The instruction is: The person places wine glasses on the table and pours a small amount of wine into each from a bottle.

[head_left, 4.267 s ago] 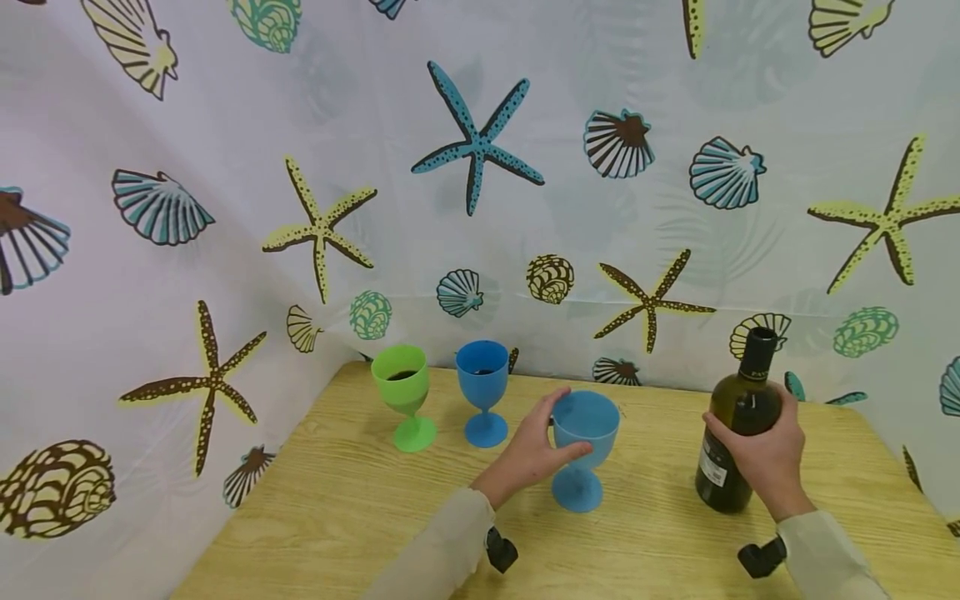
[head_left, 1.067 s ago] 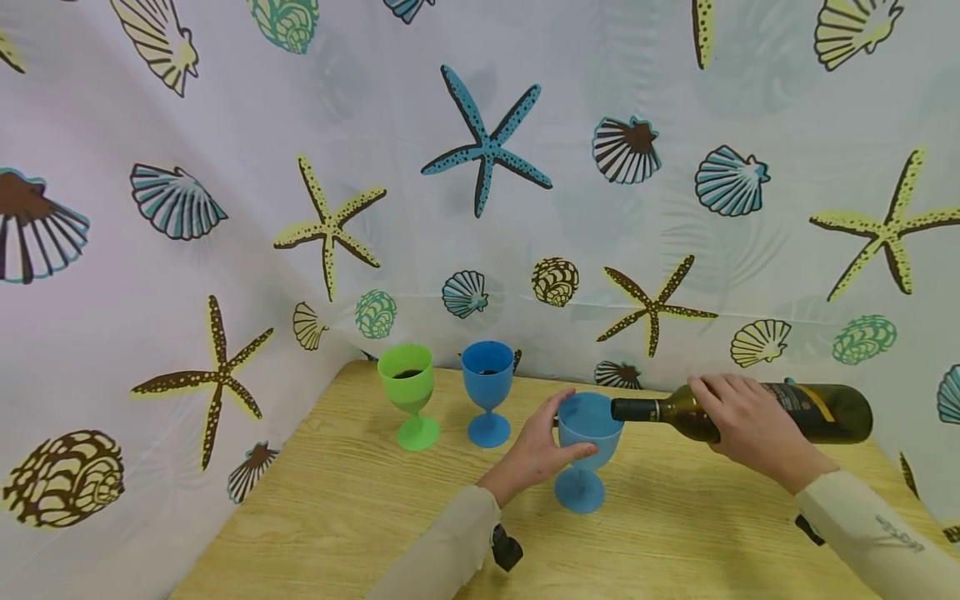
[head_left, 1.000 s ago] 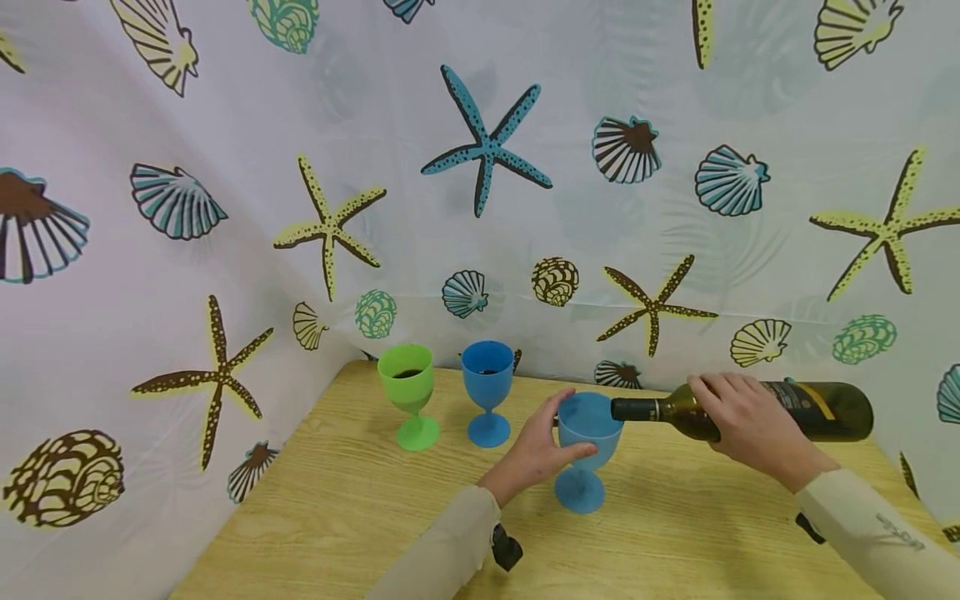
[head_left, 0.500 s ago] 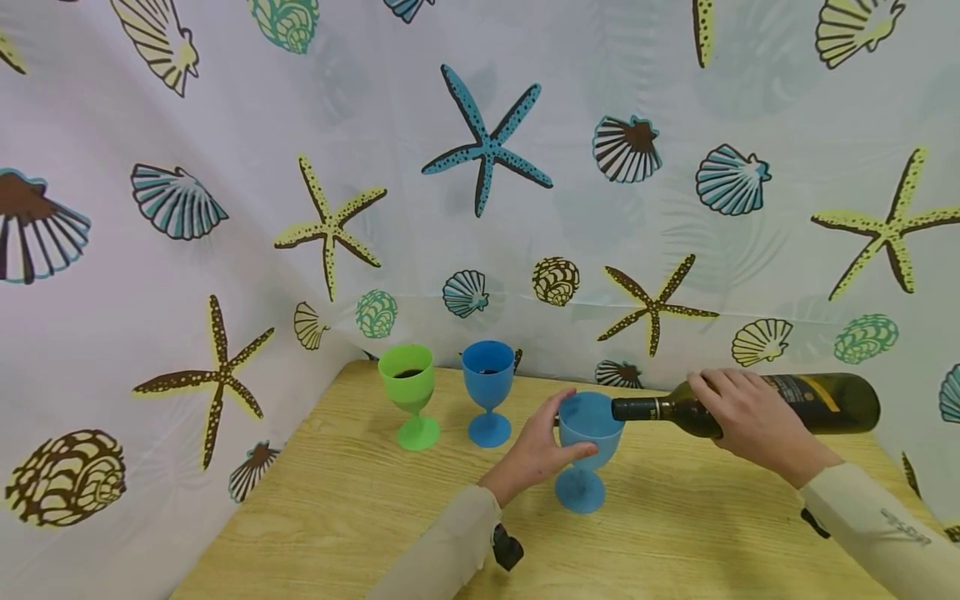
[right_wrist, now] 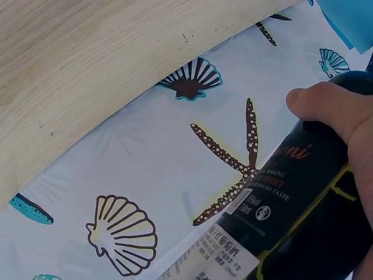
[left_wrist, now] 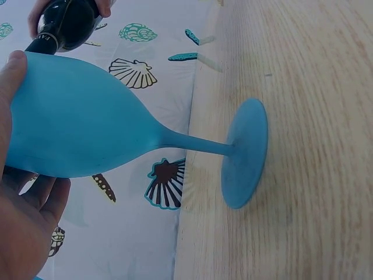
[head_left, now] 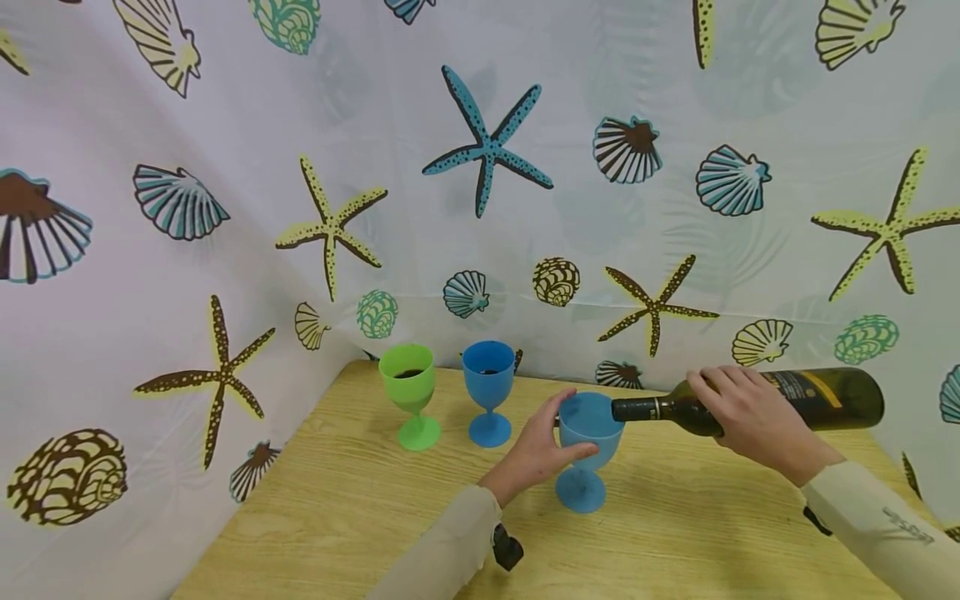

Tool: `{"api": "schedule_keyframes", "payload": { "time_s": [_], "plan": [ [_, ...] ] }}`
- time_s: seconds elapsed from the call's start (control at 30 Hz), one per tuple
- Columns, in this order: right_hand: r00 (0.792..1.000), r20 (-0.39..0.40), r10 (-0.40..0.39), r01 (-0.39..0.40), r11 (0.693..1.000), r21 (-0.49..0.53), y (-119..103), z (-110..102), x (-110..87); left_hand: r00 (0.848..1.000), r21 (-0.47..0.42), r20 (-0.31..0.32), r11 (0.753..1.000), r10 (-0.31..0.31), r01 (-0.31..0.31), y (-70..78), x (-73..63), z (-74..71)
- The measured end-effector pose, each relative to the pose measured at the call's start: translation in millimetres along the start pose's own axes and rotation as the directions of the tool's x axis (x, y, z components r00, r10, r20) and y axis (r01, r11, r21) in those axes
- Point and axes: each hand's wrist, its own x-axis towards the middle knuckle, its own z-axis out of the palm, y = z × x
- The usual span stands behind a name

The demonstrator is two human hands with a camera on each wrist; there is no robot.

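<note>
A light blue plastic goblet [head_left: 580, 492] stands upright on the table. My left hand [head_left: 534, 450] holds its bowl, thumb on the near side and fingers round the far side. My right hand [head_left: 757, 421] grips a dark wine bottle [head_left: 836, 398] round its body near the shoulder. The bottle is tipped almost level, base slightly higher than its mouth, which meets the goblet's right rim. The left wrist view shows the bottle neck [left_wrist: 44, 44] at the goblet's rim. Its inside is hidden there, and I cannot tell whether liquid is flowing. Printed labels [right_wrist: 233, 245] show in the right wrist view.
A green goblet [head_left: 407, 392] and a darker blue goblet [head_left: 488, 383] stand at the back left of the wooden table [head_left: 322, 517], each with dark liquid inside. A white curtain [head_left: 360, 108] printed with shells and starfish hangs behind and along the left.
About four seconds ago the bottle stood upright on the table in my right hand; it is now lifted and tipped to the goblet. Over the last second its base has risen slightly.
</note>
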Motion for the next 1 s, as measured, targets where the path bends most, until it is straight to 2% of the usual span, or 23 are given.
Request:
{"api": "schedule_keyframes", "payload": {
  "time_s": [0.27,0.5,0.73,1.0],
  "plan": [
    [1.000,-0.014,-0.025,0.024,1.000,-0.016,2.8,-3.2,1.9,1.000,-0.019,0.000,1.000,-0.010,0.010,2.8,-1.5,-1.2],
    [0.999,-0.019,-0.043,0.042,0.999,-0.029,4.5,-3.6,1.9,1.000,-0.005,-0.005,1.000,0.030,-0.030,-0.6,-0.5,-0.7],
    [0.999,-0.017,-0.042,0.041,0.999,-0.032,4.4,-2.8,0.6,1.000,-0.013,0.002,1.000,0.006,-0.006,1.1,-0.7,-1.0],
    [0.999,-0.018,-0.043,0.042,0.998,-0.040,4.1,-3.4,0.9,1.000,-0.016,0.006,1.000,0.015,-0.015,0.9,-0.2,-0.7]
  ]
}}
